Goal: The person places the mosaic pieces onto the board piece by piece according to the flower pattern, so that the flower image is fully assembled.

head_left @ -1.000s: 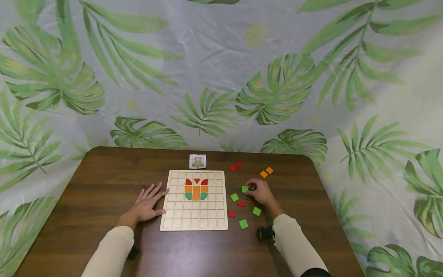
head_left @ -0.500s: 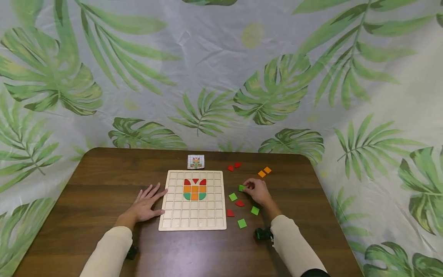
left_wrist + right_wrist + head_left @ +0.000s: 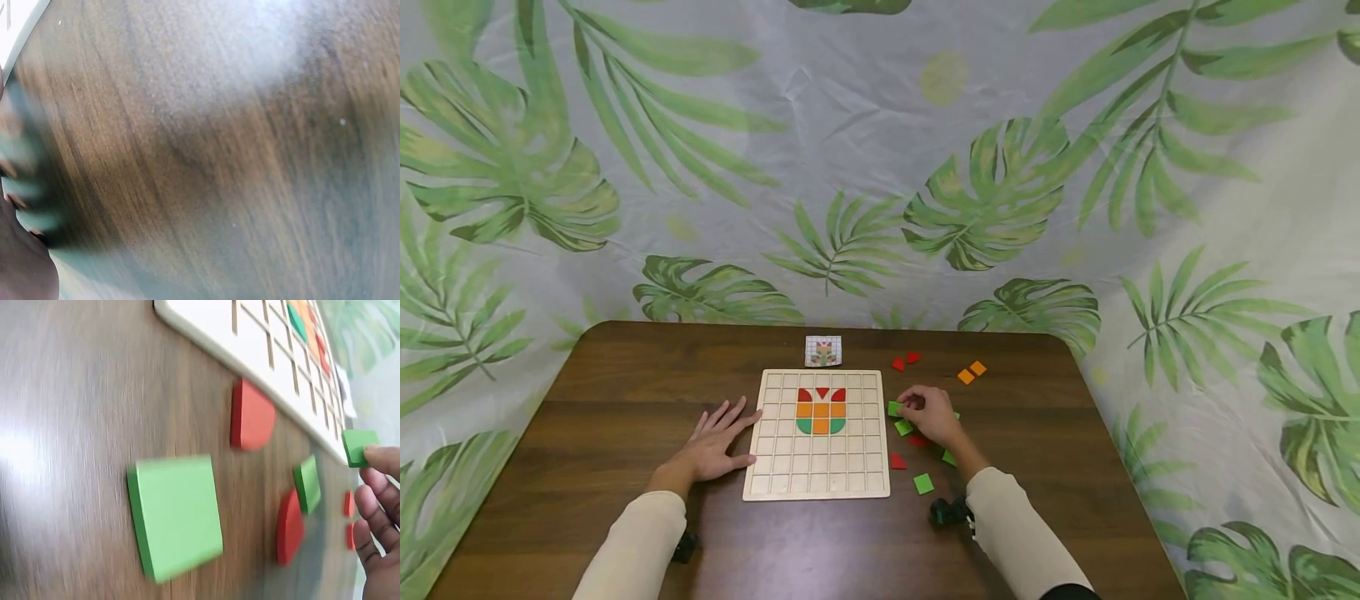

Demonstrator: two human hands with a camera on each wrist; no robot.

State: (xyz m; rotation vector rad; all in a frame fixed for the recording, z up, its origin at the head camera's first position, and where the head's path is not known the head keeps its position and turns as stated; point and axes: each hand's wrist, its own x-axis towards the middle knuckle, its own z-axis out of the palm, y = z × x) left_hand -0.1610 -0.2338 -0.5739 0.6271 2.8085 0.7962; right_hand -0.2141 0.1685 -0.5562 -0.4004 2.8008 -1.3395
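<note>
A red-orange-green tile cluster (image 3: pixel 822 410) is set in the wooden grid board (image 3: pixel 820 463); beside it, a green square tile (image 3: pixel 357 439) is pinched by the right hand (image 3: pixel 929 413); the left hand (image 3: pixel 713 451) is spread; loose coloured tiles (image 3: pixel 923 483) seem unplaced.

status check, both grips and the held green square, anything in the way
Right grip pinching green square near grid board's right edge. Left grip at board's left edge, fingers spread. No obstruction seen between square and board.

Hands (image 3: pixel 715 452): I'm seeing two
Grid board (image 3: pixel 819 483): one
Picture card (image 3: pixel 823 351): one
Light-green squares (image 3: pixel 923 483): I'm counting five
Orange squares (image 3: pixel 821 409): six
Red pieces (image 3: pixel 898 462): seven
Dark-green rounded pieces (image 3: pixel 806 425): two
</note>
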